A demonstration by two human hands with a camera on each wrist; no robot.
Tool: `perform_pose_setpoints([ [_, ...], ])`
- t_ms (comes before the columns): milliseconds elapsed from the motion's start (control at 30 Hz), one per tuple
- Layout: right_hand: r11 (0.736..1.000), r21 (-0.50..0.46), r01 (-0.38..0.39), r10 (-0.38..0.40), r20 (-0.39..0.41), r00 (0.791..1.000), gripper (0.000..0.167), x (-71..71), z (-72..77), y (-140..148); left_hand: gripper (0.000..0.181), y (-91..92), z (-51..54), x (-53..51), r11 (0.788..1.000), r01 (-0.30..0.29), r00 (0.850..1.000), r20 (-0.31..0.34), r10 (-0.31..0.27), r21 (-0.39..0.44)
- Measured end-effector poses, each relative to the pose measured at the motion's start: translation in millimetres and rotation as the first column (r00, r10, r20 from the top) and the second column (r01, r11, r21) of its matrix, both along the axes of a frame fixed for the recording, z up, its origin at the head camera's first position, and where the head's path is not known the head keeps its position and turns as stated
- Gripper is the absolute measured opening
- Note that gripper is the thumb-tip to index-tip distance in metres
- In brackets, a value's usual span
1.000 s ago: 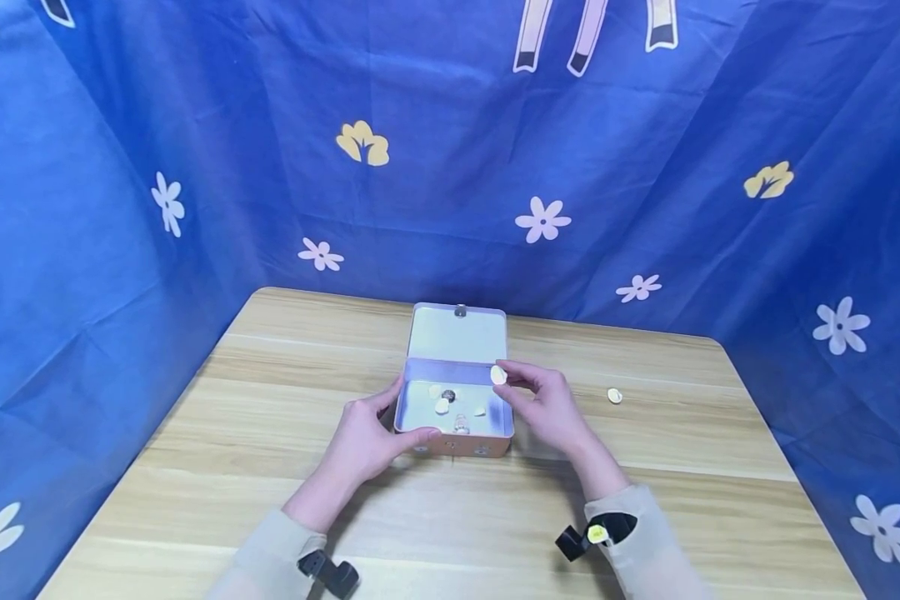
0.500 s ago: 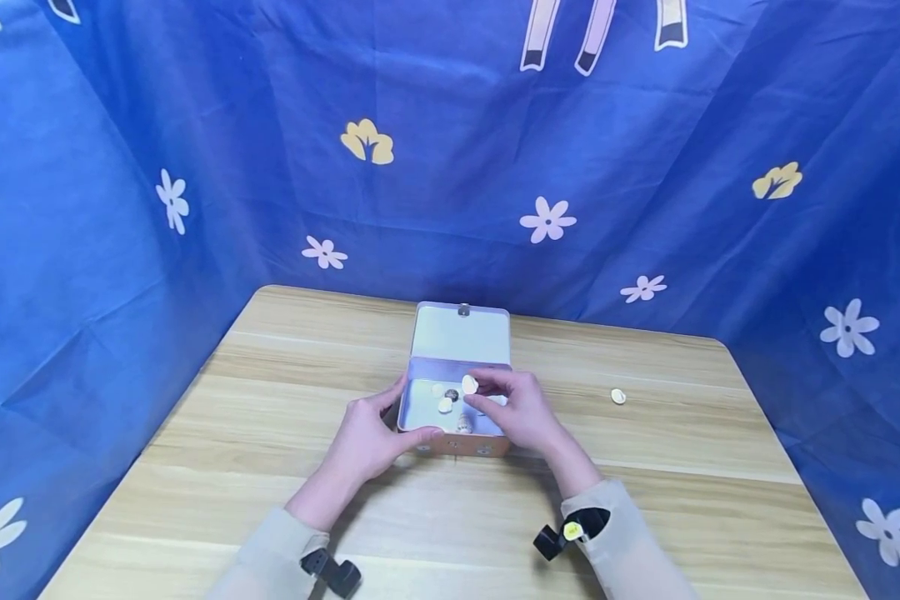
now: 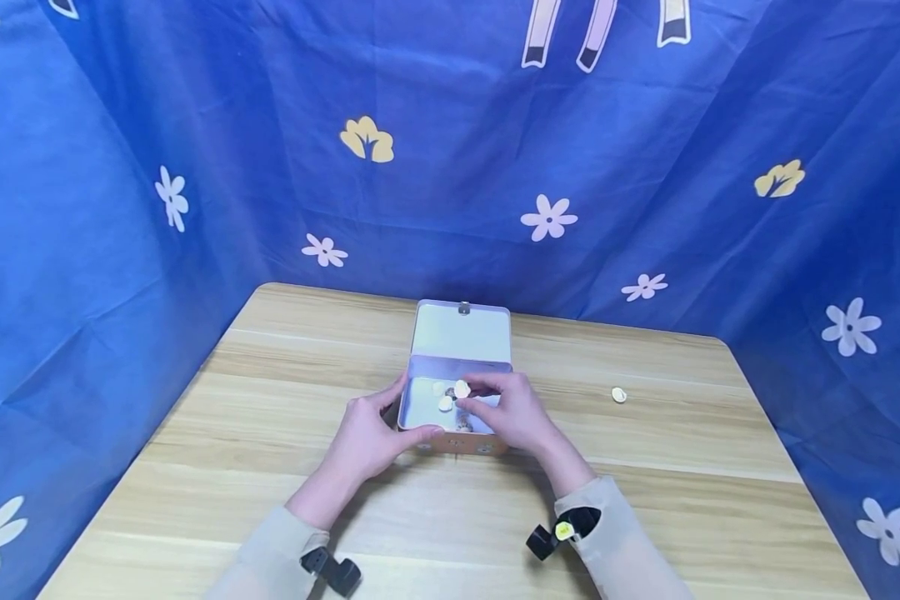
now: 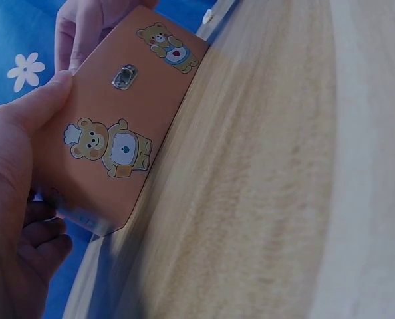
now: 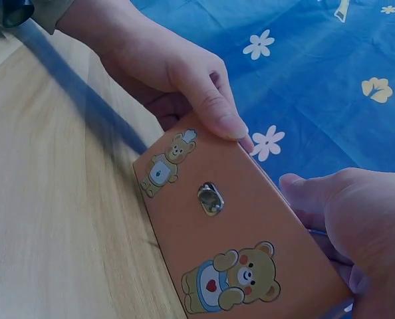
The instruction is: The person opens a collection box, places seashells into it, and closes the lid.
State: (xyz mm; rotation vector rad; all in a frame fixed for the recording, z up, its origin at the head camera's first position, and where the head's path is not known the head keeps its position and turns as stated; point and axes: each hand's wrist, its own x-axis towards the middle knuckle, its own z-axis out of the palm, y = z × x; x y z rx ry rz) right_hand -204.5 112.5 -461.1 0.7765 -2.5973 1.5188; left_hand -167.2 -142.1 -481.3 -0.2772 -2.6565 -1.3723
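Observation:
An orange tin box (image 4: 94, 93) with printed bears and a metal clasp stands on the table, its hinged lid (image 3: 461, 331) raised at the back. My left hand (image 3: 367, 437) grips the box's left side, thumb over the front rim. Over the box's inside, my right hand (image 3: 513, 408) pinches a white seashell (image 3: 462, 389) between thumb and fingers. Under it lie a white shell (image 3: 446, 403), a dark shell (image 3: 450, 392) partly covered, and a patterned shell (image 3: 464, 423) near the front wall. In the right wrist view the box's front hides the held shell.
One more white shell (image 3: 618, 395) lies on the wooden table (image 3: 690, 442) to the right of the box. A blue curtain (image 3: 450, 167) with flowers hangs behind the table and along both sides.
My right hand has carried the pinched shell leftward and slightly down, from the box's right edge to over its middle. The left hand keeps its grip on the box.

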Motion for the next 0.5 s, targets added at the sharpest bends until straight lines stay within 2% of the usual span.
perform_pose_setpoints([
  [267,0.997,0.063,0.035,-0.033,-0.036,0.999,0.029,0.3,-4.7,-7.3,0.112,-0.1,-3.1,0.2,1.000,0.005,1.000,-0.023,-0.005,0.009],
  [500,0.995,0.084,0.061,-0.058,-0.040,0.998,0.041,1.4,-5.8,-6.2,0.112,0.4,-5.5,0.4,1.000,0.002,1.000,-0.020,-0.002,0.003],
])
